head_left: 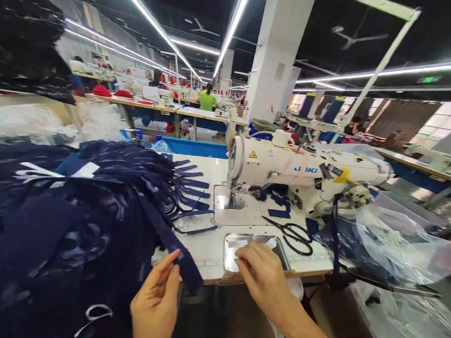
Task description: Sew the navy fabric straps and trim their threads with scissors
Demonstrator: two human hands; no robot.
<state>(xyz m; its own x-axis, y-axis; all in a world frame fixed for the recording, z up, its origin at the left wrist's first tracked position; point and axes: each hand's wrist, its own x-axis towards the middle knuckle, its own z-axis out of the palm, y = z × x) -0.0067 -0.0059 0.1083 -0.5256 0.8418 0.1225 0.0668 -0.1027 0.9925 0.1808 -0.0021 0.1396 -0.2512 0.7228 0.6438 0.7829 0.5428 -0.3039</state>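
1. Nearest is the left hand (157, 299), left of the middle. Its grip is almost closed: the thumb and the bent fingers pinch the left edge of a navy strip (187, 269), not far from its free end.

2. This strip lies directly at the left grip, on its far and right side. Its long axis is slanting, from the free end at near right toward the pile of navy fabric (75, 221) at far left. The free end reaches over the near edge of the desk (204, 246), between the two hands, and the left hand is clearly the nearer one.

3. The right hand (263, 277) is to the right of the strip and apart from it. Its fingers are bent above the metal tray (228, 261), with the thumb and forefinger near to each other. The fingertips are partly hidden, so I cannot tell how wide this grip is, or if it holds something small.

4. In the tray, a white piece (272, 243) shows beyond the right hand.

5. Farther, to the right of the tray, lie the black scissors (296, 234).

6. Farthest on the desk stands the sewing machine (274, 164), with navy scraps (280, 204) beside its base.
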